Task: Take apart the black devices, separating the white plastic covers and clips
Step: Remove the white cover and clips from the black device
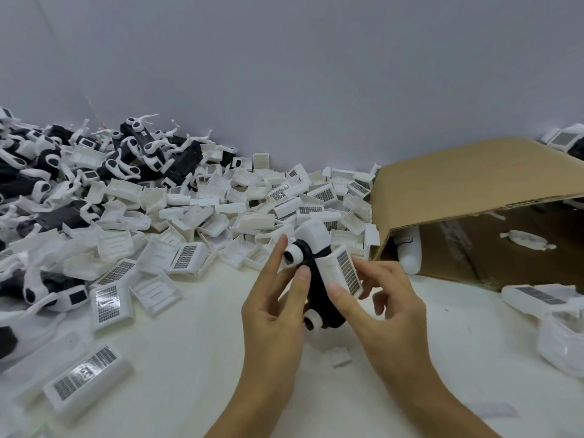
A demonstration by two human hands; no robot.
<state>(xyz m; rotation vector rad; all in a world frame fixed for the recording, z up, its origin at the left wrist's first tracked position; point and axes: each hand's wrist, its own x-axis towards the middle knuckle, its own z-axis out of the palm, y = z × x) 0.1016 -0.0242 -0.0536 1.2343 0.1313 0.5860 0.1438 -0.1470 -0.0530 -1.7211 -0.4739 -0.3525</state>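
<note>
On white table point(221, 358) by grey wall point(284, 74), both hands pinching black device point(319, 295)

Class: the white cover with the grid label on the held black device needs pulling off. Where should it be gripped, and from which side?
Probably by its long edges, from the right. The white cover lies along the black device, label outward; the right hand has fingers there while the left hand holds the body.

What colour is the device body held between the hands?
Black, with white covers; the device shows best in the head view.

Bright even light, soft shadows, warped edges
</note>
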